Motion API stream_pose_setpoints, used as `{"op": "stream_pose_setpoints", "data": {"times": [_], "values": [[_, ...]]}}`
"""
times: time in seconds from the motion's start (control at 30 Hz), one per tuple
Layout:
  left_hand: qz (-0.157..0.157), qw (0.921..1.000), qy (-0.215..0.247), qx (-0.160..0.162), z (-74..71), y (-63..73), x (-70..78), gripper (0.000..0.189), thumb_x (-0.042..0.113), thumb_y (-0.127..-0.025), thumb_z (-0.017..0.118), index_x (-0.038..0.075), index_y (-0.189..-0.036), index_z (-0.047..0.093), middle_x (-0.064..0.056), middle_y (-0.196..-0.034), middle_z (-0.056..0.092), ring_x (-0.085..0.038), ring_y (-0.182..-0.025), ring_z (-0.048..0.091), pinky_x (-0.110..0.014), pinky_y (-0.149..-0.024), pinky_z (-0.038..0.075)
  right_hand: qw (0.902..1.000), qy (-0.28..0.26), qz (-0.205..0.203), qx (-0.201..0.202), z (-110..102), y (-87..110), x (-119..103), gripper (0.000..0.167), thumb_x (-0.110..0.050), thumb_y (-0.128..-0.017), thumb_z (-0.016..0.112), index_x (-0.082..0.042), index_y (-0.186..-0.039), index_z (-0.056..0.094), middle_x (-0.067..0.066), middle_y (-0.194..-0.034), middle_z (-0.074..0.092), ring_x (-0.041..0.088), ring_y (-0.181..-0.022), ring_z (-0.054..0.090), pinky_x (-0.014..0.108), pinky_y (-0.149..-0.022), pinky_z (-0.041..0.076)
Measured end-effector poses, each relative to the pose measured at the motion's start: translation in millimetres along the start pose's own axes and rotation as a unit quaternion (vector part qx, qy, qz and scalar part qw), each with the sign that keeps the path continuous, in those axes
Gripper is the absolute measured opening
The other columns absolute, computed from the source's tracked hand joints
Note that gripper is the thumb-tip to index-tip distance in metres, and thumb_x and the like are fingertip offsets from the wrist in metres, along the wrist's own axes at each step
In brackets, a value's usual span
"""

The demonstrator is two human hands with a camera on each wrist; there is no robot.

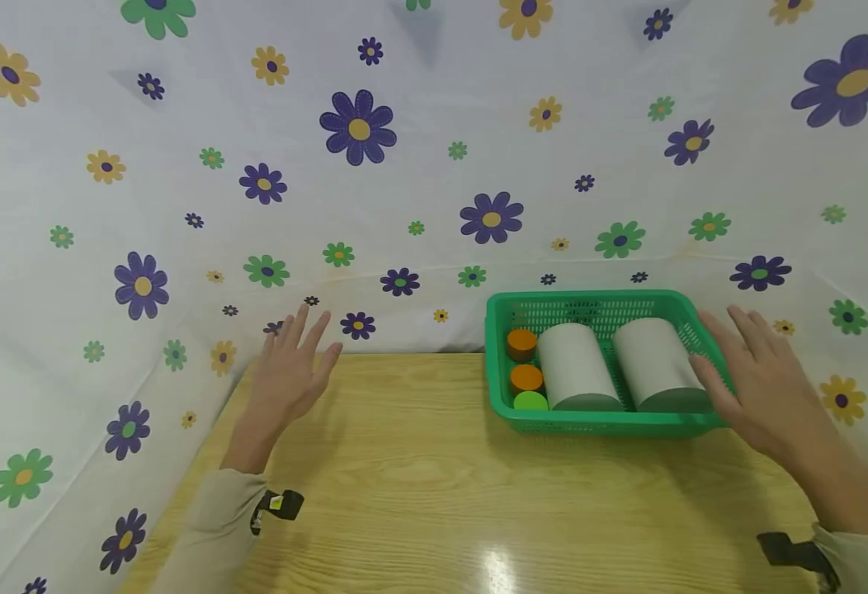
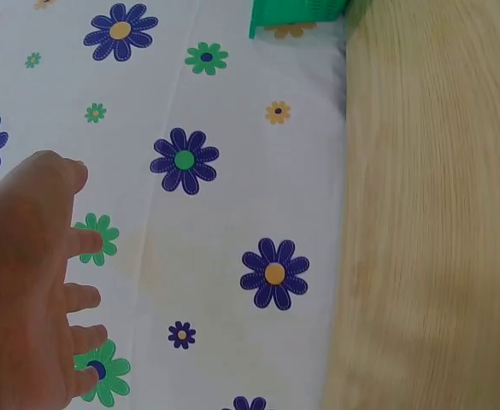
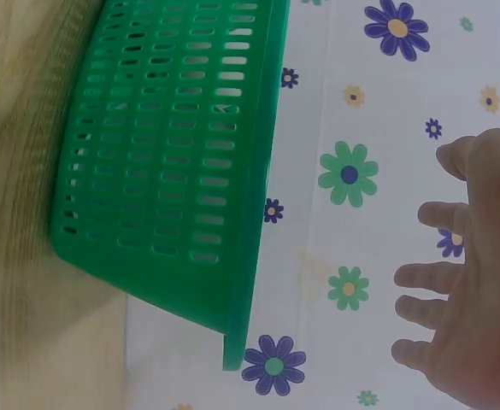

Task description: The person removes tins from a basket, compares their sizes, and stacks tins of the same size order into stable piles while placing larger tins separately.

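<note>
Flower-printed cloth (image 1: 404,186) walls our wood-grain worktop (image 1: 404,478), where a green plastic basket (image 1: 612,417) sits back right, long axis running left to right; two white cylinders (image 1: 577,367) inside lie pointing towards us. Our left hand (image 1: 288,375) and right hand (image 1: 768,384) hover straight-fingered, empty; we seem poised before a grasp, which calls for reaching closer

A white cloth (image 1: 419,99) with purple, green and yellow flowers (image 1: 358,129) hangs far, left and right. The wooden table (image 1: 404,495) has a shiny spot (image 1: 497,569) near.
</note>
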State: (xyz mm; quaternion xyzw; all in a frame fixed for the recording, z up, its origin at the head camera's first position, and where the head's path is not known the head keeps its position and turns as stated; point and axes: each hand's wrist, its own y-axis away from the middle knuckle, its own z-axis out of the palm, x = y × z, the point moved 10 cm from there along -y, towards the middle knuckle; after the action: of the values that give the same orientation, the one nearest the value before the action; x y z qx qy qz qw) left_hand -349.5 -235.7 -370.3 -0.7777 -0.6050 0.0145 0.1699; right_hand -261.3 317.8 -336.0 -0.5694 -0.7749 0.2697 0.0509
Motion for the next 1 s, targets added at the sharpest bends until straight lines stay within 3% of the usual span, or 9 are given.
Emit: {"op": "stream_pose_setpoints", "data": {"times": [0.17, 0.33, 0.53, 0.77, 1.0], "values": [[0.006, 0.9995, 0.023, 0.021, 0.1, 2.2, 12.5, 0.068, 0.056, -0.109, 0.026, 0.017, -0.164, 0.024, -0.02, -0.17, 0.011, -0.048, -0.152, 0.016, -0.068, -0.12, 0.012, 0.9984, -0.047, -0.001, 0.031, -3, 10.5, -4, 0.055, -0.022, -0.106, 0.051, -0.003, -0.156, 0.037, 0.035, -0.159, 0.026, 0.056, -0.146, 0.02, 0.066, -0.121, 0.006], [0.023, 0.9962, 0.071, 0.047, 4.9, 5.3, 30.4, 0.063, 0.048, -0.109, 0.037, 0.014, -0.162, 0.032, -0.022, -0.167, 0.02, -0.049, -0.149, 0.026, -0.067, -0.119, 0.019, 0.9936, -0.104, 0.018, 0.04, 3, 22.7, -4, 0.051, -0.016, -0.105, 0.054, -0.003, -0.153, 0.043, 0.034, -0.159, 0.027, 0.058, -0.143, 0.022, 0.074, -0.115, 0.012], [0.02, 0.9899, 0.132, 0.048, 13.0, 7.1, 48.0, 0.061, 0.046, -0.109, 0.041, 0.015, -0.161, 0.034, -0.02, -0.167, 0.021, -0.049, -0.147, 0.029, -0.067, -0.118, 0.022, 0.9864, -0.153, 0.037, 0.047, 18, 29.3, -6, 0.051, -0.016, -0.105, 0.055, -0.006, -0.154, 0.044, 0.031, -0.158, 0.029, 0.062, -0.14, 0.024, 0.083, -0.105, 0.016], [0.036, 0.977, 0.202, 0.055, 19.2, 8.8, 78.9, 0.058, 0.044, -0.109, 0.042, 0.018, -0.161, 0.035, -0.015, -0.167, 0.023, -0.045, -0.148, 0.03, -0.068, -0.116, 0.027, 0.9732, -0.207, 0.045, 0.09, 26, 38.8, -4, 0.047, -0.008, -0.1, 0.061, -0.004, -0.146, 0.054, 0.029, -0.148, 0.04, 0.057, -0.135, 0.032, 0.08, -0.107, 0.019], [0.052, 0.9661, 0.246, 0.061, 20.7, 12.5, 106.9, 0.057, 0.045, -0.109, 0.04, 0.02, -0.16, 0.037, -0.013, -0.166, 0.027, -0.041, -0.149, 0.031, -0.067, -0.116, 0.028, 0.9729, -0.203, 0.029, 0.106, 37, 44.7, -12, 0.037, -0.002, -0.095, 0.067, -0.002, -0.132, 0.063, 0.026, -0.136, 0.048, 0.049, -0.123, 0.041, 0.071, -0.095, 0.029]]}}
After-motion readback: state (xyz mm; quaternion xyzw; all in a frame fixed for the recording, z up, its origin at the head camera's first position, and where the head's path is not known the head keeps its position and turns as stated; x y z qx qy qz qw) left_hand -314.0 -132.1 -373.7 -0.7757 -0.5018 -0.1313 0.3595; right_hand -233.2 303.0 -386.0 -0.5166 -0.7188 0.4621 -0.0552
